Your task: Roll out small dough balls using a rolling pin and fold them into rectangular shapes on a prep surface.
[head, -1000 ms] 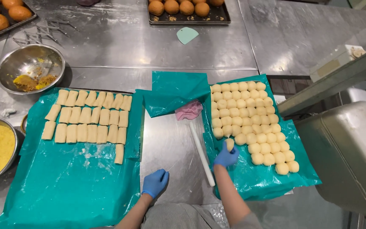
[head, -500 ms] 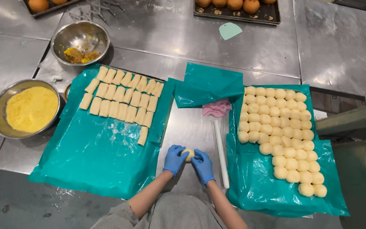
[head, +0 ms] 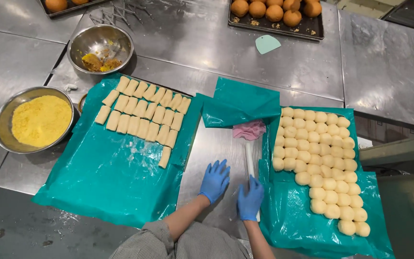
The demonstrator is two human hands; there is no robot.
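Both hands are in blue gloves, low in the middle of the steel table (head: 283, 72). Left hand (head: 214, 180) lies palm down on the bare metal, fingers spread apart and flat, holding nothing that I can see. Right hand (head: 250, 199) sits just beside it, fingers together and laid over the near end of a white rolling pin (head: 249, 158); can't tell if it's actually gripping it or just resting on it. The pin runs straight away from the person, between the two teal sheets, and its far end touches a pink cloth (head: 249, 129). Striped sleeves show at the bottom edge

Left sheet (head: 116, 182) carries two rows of pale dough logs (head: 142, 117), plus one lone log at the end nearer the hands. Right sheet (head: 303, 225) is packed with dough balls (head: 319, 163) in neat rows, just beside the right hand. A folded-over flap of teal sheet lies behind the cloth

Far left there's a steel bowl (head: 3, 120) of yellow crumbs, and behind it a second bowl (head: 116, 36) with some orange-brown leftovers. At the back a dark tray (head: 307, 31) holds browned buns, with a pale green scraper (head: 267, 44) lying in front of it. Another tray corner with buns peeks in top left
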